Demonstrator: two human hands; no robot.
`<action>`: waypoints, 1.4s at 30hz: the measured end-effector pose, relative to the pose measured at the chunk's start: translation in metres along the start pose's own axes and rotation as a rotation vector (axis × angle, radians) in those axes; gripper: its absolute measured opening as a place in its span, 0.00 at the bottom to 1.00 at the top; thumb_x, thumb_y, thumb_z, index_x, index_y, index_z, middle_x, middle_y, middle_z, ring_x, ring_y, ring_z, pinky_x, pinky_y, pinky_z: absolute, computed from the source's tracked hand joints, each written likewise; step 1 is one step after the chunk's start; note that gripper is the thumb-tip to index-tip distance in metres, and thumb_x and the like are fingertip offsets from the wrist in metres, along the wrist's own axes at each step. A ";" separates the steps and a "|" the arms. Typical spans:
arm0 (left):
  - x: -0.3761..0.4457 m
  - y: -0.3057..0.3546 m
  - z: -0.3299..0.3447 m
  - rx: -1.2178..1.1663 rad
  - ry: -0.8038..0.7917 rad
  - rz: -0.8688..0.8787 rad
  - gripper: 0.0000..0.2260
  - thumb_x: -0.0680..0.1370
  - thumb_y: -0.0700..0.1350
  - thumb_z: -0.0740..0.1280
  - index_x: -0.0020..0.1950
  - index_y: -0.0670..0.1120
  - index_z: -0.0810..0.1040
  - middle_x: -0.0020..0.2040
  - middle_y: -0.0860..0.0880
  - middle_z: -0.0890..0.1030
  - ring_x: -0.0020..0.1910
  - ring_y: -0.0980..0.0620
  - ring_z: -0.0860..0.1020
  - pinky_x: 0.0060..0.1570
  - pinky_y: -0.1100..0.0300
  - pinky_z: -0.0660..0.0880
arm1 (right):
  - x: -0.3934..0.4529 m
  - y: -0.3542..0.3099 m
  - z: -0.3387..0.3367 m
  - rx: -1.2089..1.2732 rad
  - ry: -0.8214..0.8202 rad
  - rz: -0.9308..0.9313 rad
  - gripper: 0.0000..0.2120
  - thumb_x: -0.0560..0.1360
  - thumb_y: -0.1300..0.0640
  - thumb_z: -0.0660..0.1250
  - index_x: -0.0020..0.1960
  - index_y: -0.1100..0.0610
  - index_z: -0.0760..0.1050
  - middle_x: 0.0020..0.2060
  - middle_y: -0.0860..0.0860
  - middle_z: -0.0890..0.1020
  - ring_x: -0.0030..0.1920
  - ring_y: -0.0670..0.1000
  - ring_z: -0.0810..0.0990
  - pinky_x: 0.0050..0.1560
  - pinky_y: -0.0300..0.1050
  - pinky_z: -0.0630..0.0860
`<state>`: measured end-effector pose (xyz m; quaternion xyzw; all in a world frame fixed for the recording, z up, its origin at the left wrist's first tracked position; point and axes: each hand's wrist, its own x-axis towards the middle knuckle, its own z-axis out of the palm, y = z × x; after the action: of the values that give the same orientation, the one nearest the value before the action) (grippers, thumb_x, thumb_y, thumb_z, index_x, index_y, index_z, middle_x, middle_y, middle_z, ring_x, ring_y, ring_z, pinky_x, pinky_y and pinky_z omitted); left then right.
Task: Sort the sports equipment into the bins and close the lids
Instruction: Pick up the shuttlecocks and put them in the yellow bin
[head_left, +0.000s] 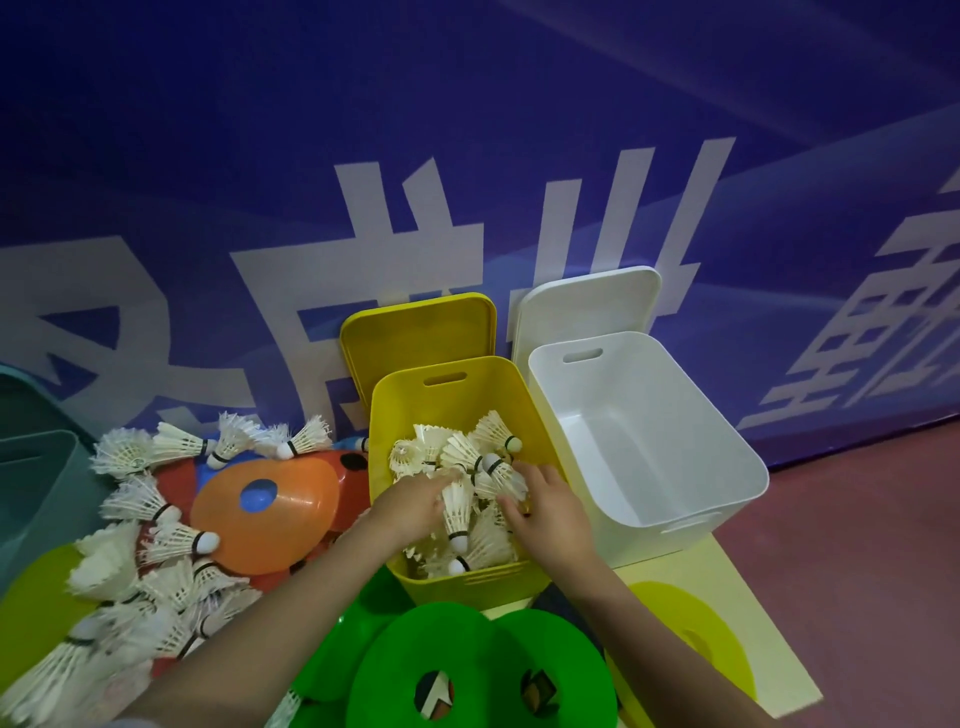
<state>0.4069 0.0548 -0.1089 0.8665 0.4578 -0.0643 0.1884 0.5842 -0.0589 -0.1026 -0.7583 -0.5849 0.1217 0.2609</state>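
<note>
Closest in, flat green cones (441, 670) with a round hole in the middle lie on the floor, smooth and shiny like plastic, not put away yet. A big heap of loose shuttlecocks (130, 582) with soft white feathers and little round tips sits to the left, mixed with an orange cone (270, 514). So I think much sorting is left. Both hands are down in the yellow bin (467, 582), which is partly full of shuttlecocks. The left hand (415, 501) lies on them with loose fingers; I cannot tell if it holds one. The right hand (545, 499) rests spread out flat. Beside it the white bin (727, 467) has nothing inside. Farther back, the yellow lid (415, 332) and white lid (587, 306) lean on the blue wall (467, 104), so no bin is closed.
</note>
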 end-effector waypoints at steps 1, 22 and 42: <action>-0.001 0.002 0.001 0.100 -0.014 -0.011 0.16 0.79 0.46 0.58 0.67 0.51 0.72 0.52 0.46 0.80 0.50 0.48 0.77 0.43 0.55 0.73 | 0.000 0.000 0.000 -0.012 -0.013 -0.001 0.25 0.78 0.42 0.61 0.71 0.51 0.67 0.59 0.51 0.74 0.53 0.54 0.78 0.48 0.46 0.73; 0.009 -0.048 -0.021 -0.690 0.440 -0.291 0.23 0.83 0.49 0.53 0.78 0.54 0.54 0.58 0.46 0.78 0.37 0.48 0.79 0.34 0.54 0.74 | 0.102 -0.007 0.021 0.033 -0.156 0.119 0.23 0.77 0.44 0.64 0.66 0.55 0.66 0.62 0.56 0.72 0.56 0.57 0.77 0.54 0.49 0.74; 0.020 -0.057 -0.018 -0.716 0.453 -0.317 0.22 0.83 0.49 0.53 0.77 0.58 0.54 0.56 0.39 0.78 0.26 0.57 0.68 0.24 0.62 0.61 | 0.139 -0.017 0.069 0.083 -0.188 0.258 0.30 0.78 0.51 0.63 0.76 0.56 0.55 0.70 0.60 0.64 0.69 0.61 0.67 0.67 0.54 0.66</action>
<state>0.3710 0.1065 -0.1129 0.6582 0.6080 0.2612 0.3590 0.5765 0.0940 -0.1346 -0.8010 -0.4990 0.2487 0.2180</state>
